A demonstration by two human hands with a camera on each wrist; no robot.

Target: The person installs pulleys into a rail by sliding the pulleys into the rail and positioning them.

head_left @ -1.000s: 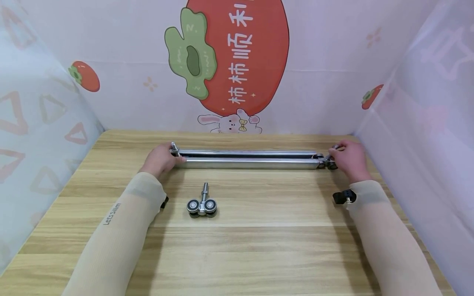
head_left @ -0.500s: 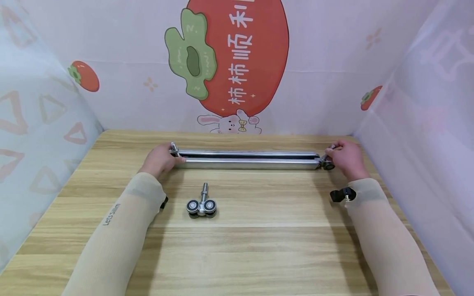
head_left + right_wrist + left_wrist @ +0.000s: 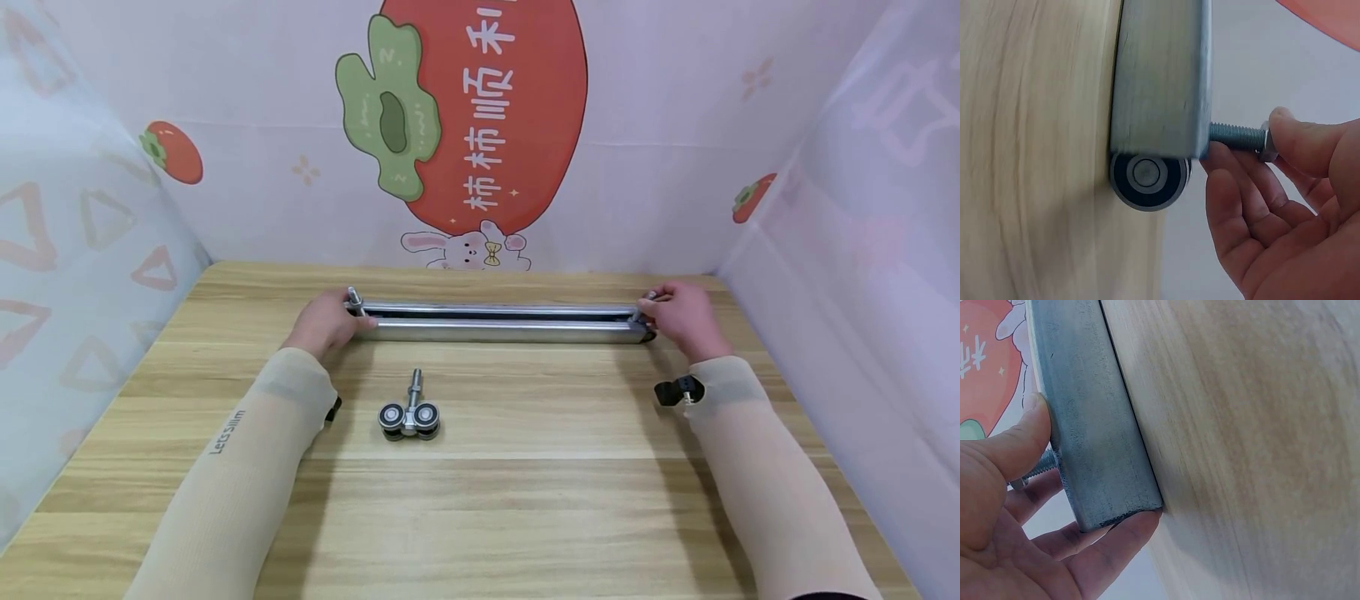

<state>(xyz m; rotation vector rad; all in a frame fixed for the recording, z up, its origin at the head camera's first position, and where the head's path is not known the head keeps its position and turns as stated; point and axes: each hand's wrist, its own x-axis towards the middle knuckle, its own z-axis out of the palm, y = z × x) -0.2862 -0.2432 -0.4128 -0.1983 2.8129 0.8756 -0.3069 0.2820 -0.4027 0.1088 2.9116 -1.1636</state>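
A slotted metal rail [image 3: 495,333] lies across the far part of the table. At its left end my left hand [image 3: 322,323] holds it, thumb on the top edge and fingers around the end. There a threaded bolt [image 3: 356,302] stands up out of the slot; whatever is below it is hidden inside. My right hand [image 3: 686,318] pinches the nut on the stem of a roller trolley [image 3: 1147,181] at the right end. One wheel pokes out of that end, and the rest sits inside the rail. Another roller trolley [image 3: 408,421] lies in front, its stem pointing away.
The light wood table [image 3: 525,517] meets a printed cloth backdrop [image 3: 637,167] at its rear. Cloth side walls stand at left and right, the right one [image 3: 862,250] close to my right arm.
My right hand has moved left, sliding the roller trolley from outside the right end mostly into the rail. My left hand stays on the left end; the other trolley has not moved.
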